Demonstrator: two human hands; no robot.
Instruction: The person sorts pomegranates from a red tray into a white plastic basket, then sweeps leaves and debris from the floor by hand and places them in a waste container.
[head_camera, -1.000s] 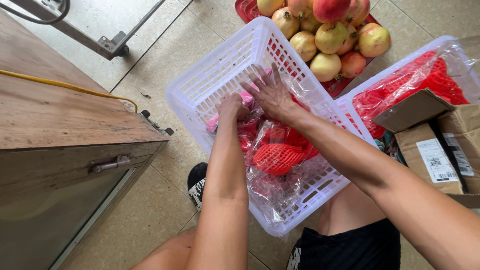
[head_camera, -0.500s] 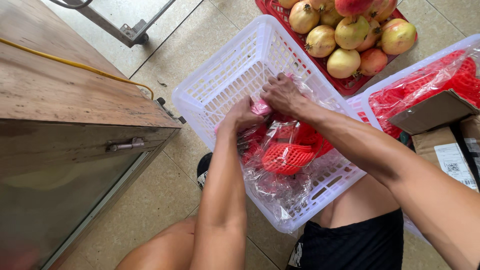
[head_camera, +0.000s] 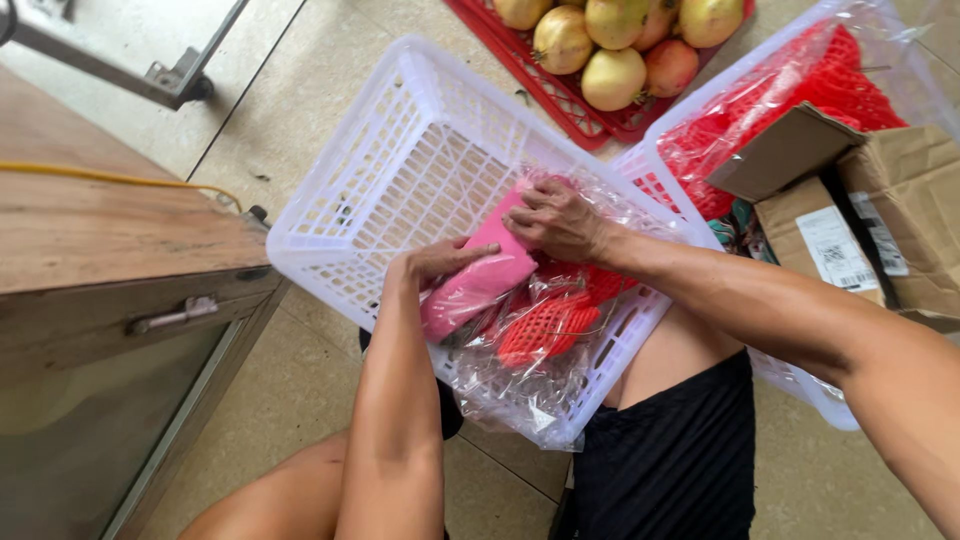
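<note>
Pink sleeve: a flat, smooth pink sleeve (head_camera: 478, 275) lies slantwise in my white basket (head_camera: 400, 150), near its right rim, half out of a clear bag (head_camera: 520, 385).
Left hand: my left hand (head_camera: 440, 262) lies on the sleeve's left edge, fingers (head_camera: 478, 250) stretched almost flat over it, thumb underneath out of sight; whether I grip or only press, I cannot tell.
Right hand: my right hand (head_camera: 560, 220) sits at the sleeve's upper end, fingers curled and pinched on the pink edge together with the bag's film.
Clear bag: thin, crinkled, shiny plastic, slumped over the basket's near right corner; red foam nets (head_camera: 545, 325) show through it just below the sleeve.
Basket: hard white plastic, rectangular, walls and bottom a lattice of small slots; it rests tilted on my lap above a tiled floor (head_camera: 330, 60).
Second basket: another white basket (head_camera: 690, 110) touches the first at the right, lined with film and full of red netting.
Fruit: round yellow-red fruit (head_camera: 612, 78), smooth-skinned, heaped in a red crate (head_camera: 560, 100) beyond the far rim.
Boxes: brown cardboard boxes (head_camera: 890, 210) at the right, flaps open.
Cabinet: a wooden-topped cabinet (head_camera: 90, 240) at the left, a yellow cord across it.
</note>
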